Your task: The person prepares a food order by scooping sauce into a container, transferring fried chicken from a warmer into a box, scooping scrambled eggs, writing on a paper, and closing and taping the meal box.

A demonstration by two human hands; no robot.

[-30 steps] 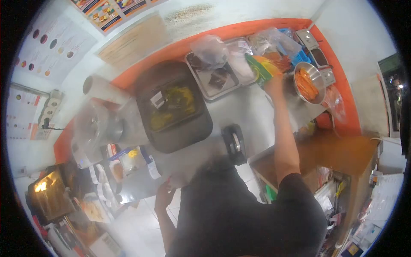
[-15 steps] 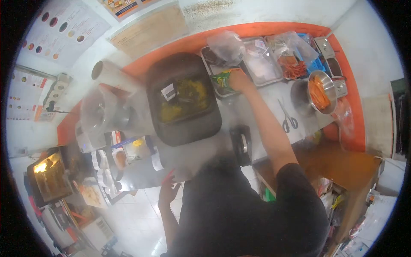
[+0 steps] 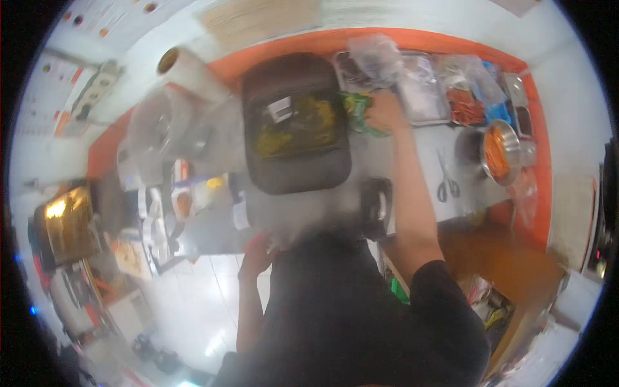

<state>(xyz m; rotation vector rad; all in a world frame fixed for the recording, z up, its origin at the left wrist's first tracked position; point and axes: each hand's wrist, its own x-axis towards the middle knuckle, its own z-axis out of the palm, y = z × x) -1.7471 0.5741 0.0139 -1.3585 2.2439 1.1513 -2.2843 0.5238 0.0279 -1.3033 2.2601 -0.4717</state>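
Note:
My right hand (image 3: 385, 111) reaches forward across the counter, its fingers closed on a crumpled green and yellow packet (image 3: 358, 113). The packet touches or overlaps the right side of a large black container (image 3: 298, 182), which holds yellow-green food and a small white label or sachet (image 3: 280, 109). Low at the counter's front edge, my left hand (image 3: 256, 259) is partly curled. A small red thing (image 3: 258, 240) shows at its fingertips, too blurred to name. Beyond the packet, a clear plastic bag (image 3: 375, 57) lies over a metal tray (image 3: 349, 69).
Scissors (image 3: 446, 180) lie right of my forearm, near a metal bowl (image 3: 510, 138) of orange strips. A tray of white food (image 3: 422, 97) stands behind. A black device (image 3: 376, 205) sits at the front edge. On the left are plastic bags (image 3: 158, 126) and a roll (image 3: 193, 72).
My right hand has drawn the green packet back from the metal tray toward the black container's side. The view has shifted, and my left hand is closer to the counter edge.

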